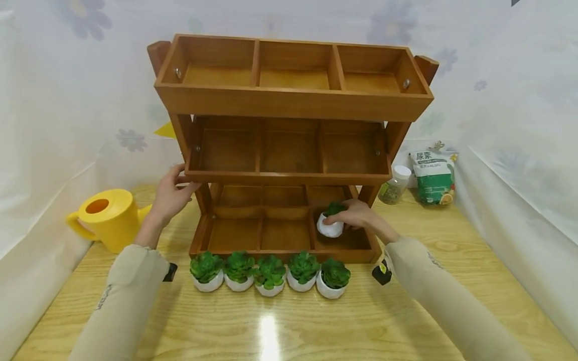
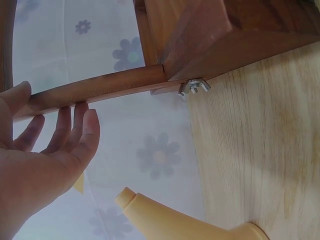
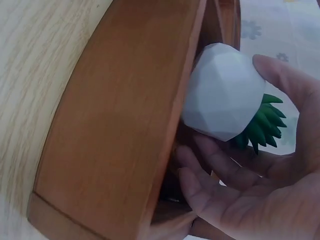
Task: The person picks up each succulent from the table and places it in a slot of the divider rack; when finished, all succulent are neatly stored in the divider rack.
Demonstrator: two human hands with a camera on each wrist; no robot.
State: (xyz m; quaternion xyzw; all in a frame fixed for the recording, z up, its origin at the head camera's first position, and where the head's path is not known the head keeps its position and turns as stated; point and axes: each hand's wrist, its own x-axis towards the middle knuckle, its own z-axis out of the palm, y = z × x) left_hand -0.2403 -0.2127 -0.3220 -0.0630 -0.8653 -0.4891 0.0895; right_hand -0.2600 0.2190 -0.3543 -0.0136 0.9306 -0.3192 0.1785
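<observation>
A three-tier wooden shelf [image 1: 289, 104], each tier split into compartments, stands on the table. My left hand [image 1: 171, 193] is at its left side; up close, the thumb lies on one side of the wooden side post [image 2: 100, 86] and the fingertips on the other, so the hand [image 2: 55, 145] grips it. My right hand [image 1: 356, 214] holds a small potted succulent [image 1: 330, 227] at the bottom tier's right compartment. In the right wrist view, the thumb and fingers of that hand [image 3: 265, 185] pinch the white faceted pot [image 3: 225, 92], which is tilted, green leaves showing beyond it.
Several more potted succulents [image 1: 269, 275] line up along the shelf's front. A yellow watering can [image 1: 113, 220] stands at left. Behind the shelf's right side are a white-lidded jar [image 1: 395, 185] and a green-and-white bag [image 1: 434, 176]. Floral white sheeting [image 1: 510, 100] surrounds the table.
</observation>
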